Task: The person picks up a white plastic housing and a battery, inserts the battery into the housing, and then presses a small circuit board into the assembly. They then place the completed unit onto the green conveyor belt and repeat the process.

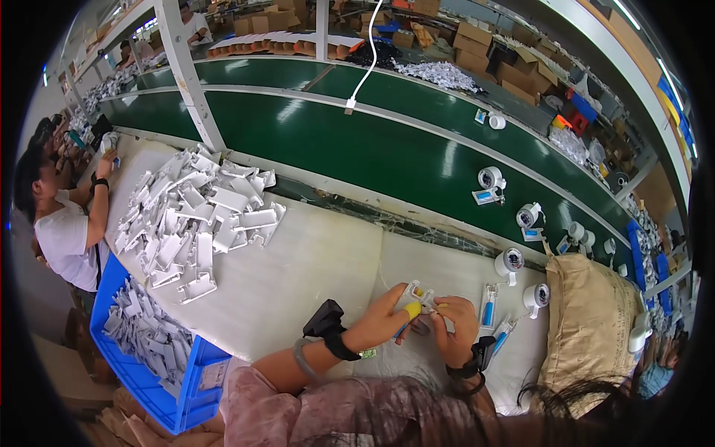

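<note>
Over the near part of the table, my left hand (386, 318) is closed around a small white plastic part (419, 291) with raised round edges. Yellow covers the tip of its thumb, and a bit of blue shows beneath the hand. My right hand (456, 326) meets it from the right, its fingertips pinched at the near end of the same part; a yellow cover is on one finger. What lies between the fingertips is too small to make out. Just right of my right hand are white units with a blue strip (488, 307) and a round head (535, 296).
A heap of white plastic shells (197, 212) covers the table's left. A blue crate (195, 387) of similar pieces stands at the near left. Several round-headed units sit along the green conveyor (298, 127). At right is a brown sack (588, 320); a white cable (370, 59) hangs above. A co-worker (67, 216) sits at left.
</note>
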Tool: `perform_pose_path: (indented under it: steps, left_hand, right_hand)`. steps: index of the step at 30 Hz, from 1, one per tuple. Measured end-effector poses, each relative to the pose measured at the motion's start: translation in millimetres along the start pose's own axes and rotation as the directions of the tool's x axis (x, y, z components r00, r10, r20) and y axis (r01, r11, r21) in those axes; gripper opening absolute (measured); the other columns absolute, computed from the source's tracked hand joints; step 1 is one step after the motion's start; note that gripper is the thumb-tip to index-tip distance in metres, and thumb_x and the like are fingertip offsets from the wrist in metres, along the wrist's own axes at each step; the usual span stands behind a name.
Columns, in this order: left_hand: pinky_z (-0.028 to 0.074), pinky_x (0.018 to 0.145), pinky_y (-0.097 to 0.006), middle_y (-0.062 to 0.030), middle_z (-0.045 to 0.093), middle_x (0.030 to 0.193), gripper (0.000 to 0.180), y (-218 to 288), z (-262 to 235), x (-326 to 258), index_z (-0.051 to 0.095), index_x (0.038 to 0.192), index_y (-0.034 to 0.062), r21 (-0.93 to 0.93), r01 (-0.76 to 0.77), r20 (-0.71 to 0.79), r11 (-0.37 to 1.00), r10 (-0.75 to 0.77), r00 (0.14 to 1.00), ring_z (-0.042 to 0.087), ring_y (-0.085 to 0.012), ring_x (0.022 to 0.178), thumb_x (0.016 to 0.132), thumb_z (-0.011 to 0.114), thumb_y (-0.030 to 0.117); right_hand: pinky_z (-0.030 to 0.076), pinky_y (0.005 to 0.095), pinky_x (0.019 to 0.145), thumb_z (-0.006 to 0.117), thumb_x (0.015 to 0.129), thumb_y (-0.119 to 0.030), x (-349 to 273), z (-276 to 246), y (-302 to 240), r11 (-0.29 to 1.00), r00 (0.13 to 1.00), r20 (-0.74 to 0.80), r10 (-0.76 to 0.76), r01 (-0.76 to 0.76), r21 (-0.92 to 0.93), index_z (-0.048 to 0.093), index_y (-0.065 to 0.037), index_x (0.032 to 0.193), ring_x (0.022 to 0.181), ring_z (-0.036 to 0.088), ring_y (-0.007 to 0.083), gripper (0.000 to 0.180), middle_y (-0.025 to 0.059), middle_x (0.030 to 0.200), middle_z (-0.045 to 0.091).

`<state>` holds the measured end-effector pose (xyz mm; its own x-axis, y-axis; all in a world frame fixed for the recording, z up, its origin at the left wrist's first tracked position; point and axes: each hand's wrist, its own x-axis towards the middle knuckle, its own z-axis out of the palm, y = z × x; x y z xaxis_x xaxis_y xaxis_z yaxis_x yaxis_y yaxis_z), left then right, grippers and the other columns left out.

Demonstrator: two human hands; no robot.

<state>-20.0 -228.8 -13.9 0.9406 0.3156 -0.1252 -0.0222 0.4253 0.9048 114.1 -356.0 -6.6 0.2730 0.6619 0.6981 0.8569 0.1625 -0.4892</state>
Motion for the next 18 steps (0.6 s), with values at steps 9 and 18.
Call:
perform_pose_path:
  steps: [9, 18]
  left_hand:
    - [0.046, 0.055, -0.025, -0.006, 0.056, 0.089, 0.035, -0.6, 1.9, -3.1, 0.04, 0.127, 0.0043, 0.109, -0.036, 0.027, 0.993, 0.033, 0.999, 0.052, -0.0096, 0.061, 0.092, 0.045, 0.003]
    - [0.046, 0.056, -0.026, -0.0048, 0.056, 0.089, 0.035, 1.1, 2.5, -5.8, 0.039, 0.126, 0.0039, 0.205, -0.072, 0.096, 0.976, 0.053, 0.994, 0.051, -0.0092, 0.063, 0.092, 0.044, 0.005]
  right_hand:
    - [0.047, 0.0388, 0.079, 0.073, 0.068, 0.004, -0.3, -1.9, -8.9, 1.0, 1.0, 0.024, -0.009, 0.009, -0.019, 0.066, -0.004, 0.086, 0.089, 0.064, 0.0312, 0.021, 0.0092, 0.086, 0.066]
    - [0.048, 0.0369, 0.073, 0.076, 0.065, 0.005, -5.1, 1.6, -4.1, 0.999, 0.998, -0.043, -0.039, 0.04, 0.017, 0.066, -0.005, 0.088, 0.084, 0.063, 0.0299, 0.027, 0.0094, 0.087, 0.062]
